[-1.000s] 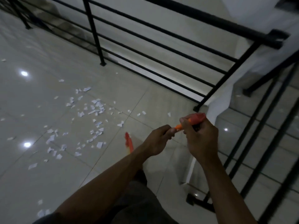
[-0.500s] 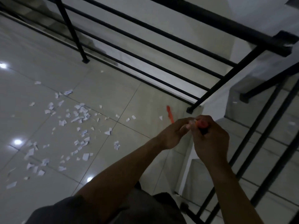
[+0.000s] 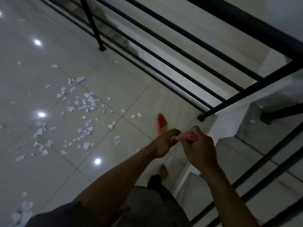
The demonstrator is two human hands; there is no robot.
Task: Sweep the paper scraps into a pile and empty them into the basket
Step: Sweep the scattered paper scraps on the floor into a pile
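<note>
White paper scraps lie scattered over the glossy tiled floor at left and centre. I hold a broom upright by its orange handle top. My right hand grips the handle's end. My left hand pinches the handle just beside it. The broom's orange head shows on the floor beyond my hands, to the right of the scraps. No basket is in view.
A black metal railing runs diagonally across the top, with a post foot on the floor. At right, stairs descend behind more black rails. My bare foot stands below my hands. More scraps lie bottom left.
The view has shifted; the broom head swung from left of my hands to the floor just beyond them. Both hands stay on the handle top, now closer together.
</note>
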